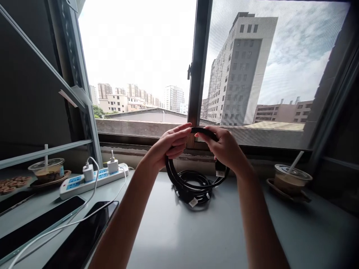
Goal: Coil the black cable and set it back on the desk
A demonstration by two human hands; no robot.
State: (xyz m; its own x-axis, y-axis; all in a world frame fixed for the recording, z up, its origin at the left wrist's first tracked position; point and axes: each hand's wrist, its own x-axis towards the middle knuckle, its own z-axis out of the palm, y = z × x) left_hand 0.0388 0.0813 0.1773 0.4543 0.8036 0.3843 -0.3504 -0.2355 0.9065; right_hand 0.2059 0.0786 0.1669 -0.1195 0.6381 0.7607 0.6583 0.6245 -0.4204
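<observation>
Both my hands hold up a looped black cable [174, 176] above the table. My left hand [174, 144] is closed around the left side of the loop, its fingers pointing right. Across from it, my right hand [221, 144] pinches the top right of the loop between thumb and fingers. A black connector with a light metal end [220, 170] hangs below my right hand. Behind and under the loop, more coiled black cable [196, 201] lies on the table, with pale plug ends showing. The held loop partly covers this coil.
On the left, a white power strip [95, 182] carries two chargers with white cords running over dark phone-like devices [84, 235]. Lidded drink cups stand at left [47, 168] and right [291, 177]. A metal frame [85, 74] rises at left before the window.
</observation>
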